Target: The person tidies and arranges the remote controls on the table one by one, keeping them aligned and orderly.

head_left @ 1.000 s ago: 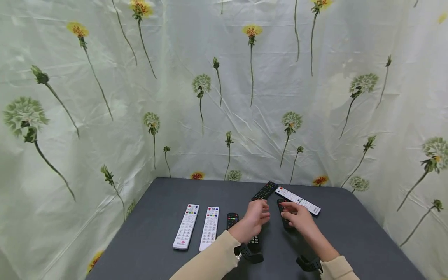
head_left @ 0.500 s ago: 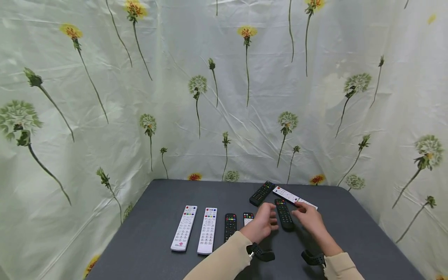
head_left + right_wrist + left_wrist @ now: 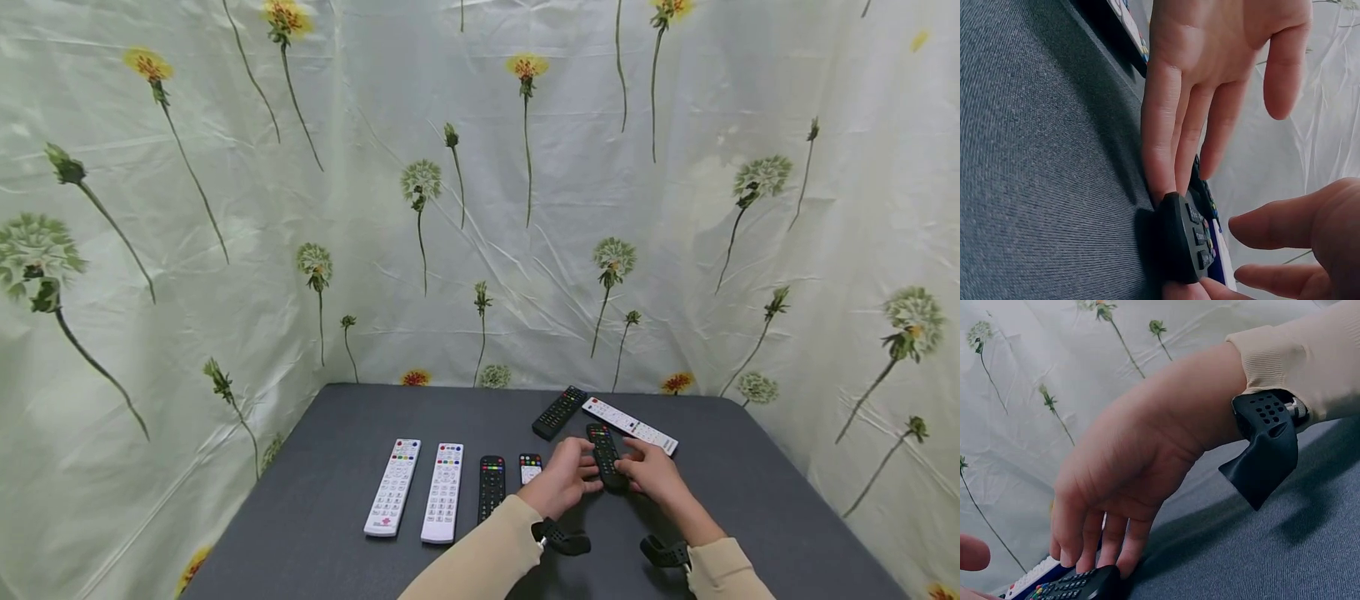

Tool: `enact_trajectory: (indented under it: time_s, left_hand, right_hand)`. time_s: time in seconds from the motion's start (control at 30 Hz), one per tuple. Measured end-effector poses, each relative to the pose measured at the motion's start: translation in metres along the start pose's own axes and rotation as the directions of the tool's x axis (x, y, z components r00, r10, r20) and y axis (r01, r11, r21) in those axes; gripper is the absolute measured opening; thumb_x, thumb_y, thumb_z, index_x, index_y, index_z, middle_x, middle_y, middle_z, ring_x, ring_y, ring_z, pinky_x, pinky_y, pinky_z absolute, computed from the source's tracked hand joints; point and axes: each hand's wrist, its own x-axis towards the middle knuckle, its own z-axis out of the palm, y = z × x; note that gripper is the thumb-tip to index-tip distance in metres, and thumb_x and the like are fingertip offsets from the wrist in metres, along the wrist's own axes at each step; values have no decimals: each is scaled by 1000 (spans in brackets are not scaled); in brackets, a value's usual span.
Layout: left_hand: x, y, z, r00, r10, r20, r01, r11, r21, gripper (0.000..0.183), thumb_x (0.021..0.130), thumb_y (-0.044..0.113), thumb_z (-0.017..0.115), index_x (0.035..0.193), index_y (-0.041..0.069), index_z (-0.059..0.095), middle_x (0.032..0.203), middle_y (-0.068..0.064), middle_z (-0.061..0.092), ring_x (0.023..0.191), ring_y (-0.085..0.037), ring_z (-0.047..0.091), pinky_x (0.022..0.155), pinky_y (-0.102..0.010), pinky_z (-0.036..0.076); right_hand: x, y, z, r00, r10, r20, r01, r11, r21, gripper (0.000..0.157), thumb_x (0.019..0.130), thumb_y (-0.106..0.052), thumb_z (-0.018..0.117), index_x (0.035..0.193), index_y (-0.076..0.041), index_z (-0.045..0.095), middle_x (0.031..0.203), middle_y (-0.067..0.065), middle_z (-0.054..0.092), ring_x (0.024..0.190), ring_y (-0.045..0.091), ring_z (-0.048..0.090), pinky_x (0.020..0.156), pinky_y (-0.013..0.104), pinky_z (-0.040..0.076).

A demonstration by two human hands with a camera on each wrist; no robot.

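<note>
A black remote control [image 3: 602, 450] with coloured buttons lies on the dark table between my two hands. My left hand [image 3: 566, 477] is on its left side, fingers extended. In the left wrist view those fingertips touch the edge of the remote [image 3: 1082, 584], and the left thumb is apart from it in the right wrist view. My right hand [image 3: 658, 475] is on the other side. In the right wrist view some right fingers touch the lower edge of the remote [image 3: 1179, 240], while other right fingertips [image 3: 1254, 230] stay clear of it.
Behind lie another black remote [image 3: 559, 413] and a slanted white remote [image 3: 618, 419]. To the left stand two white remotes [image 3: 393, 487] in a row with a black one [image 3: 492, 483] and a black-and-white one [image 3: 530, 467], partly hidden by my left arm. A flowered curtain hangs behind the table.
My left hand has shifted right, away from the black-and-white remote, to the black remote's left side. My right hand lifted off the remote toward the right, then came back against its right side.
</note>
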Motion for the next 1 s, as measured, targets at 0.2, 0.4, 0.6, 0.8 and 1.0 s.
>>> enact_trajectory:
  time_s: [0.2,0.4,0.6,0.8,1.0]
  left_hand:
    - [2,-2,-3,999,16,-30,-13,997,77,37,86,1,53,120,-15,53,114,-35,57,104,-44,59,93,-59,50]
    - [5,-3,-3,995,48,-82,-37,990,136,26,82,-8,57,107,-10,60,92,-19,66,76,-24,66,75,-40,59]
    - [4,-5,-5,993,69,-95,-54,986,158,24,77,-17,62,100,-11,66,88,-17,71,75,-22,71,69,-33,60]
    - [0,-1,-8,993,90,-77,-75,981,177,31,74,-21,64,102,-9,69,91,-16,71,77,-22,71,68,-33,60]
    - [-6,10,-11,992,122,-38,-109,964,244,31,75,-18,65,102,-5,71,87,-14,69,65,-14,65,67,-33,60]
  right_hand:
    - [0,0,0,999,19,30,-20,998,55,54,88,-2,66,136,16,49,99,18,67,77,21,62,64,35,58]
    - [-2,-4,-3,998,22,60,-28,995,100,52,87,-2,67,132,17,51,103,21,66,74,20,63,63,35,58]
    - [-3,-6,-5,995,38,91,-49,991,128,53,86,-4,70,132,17,53,107,23,66,76,21,66,64,36,59]
    - [-7,-13,-7,992,-1,127,-19,987,161,60,86,-2,71,138,16,47,96,15,65,75,22,66,64,38,59]
    - [-7,-23,-11,990,-31,137,9,988,157,65,86,-1,73,141,16,43,98,17,66,77,22,66,66,39,59]
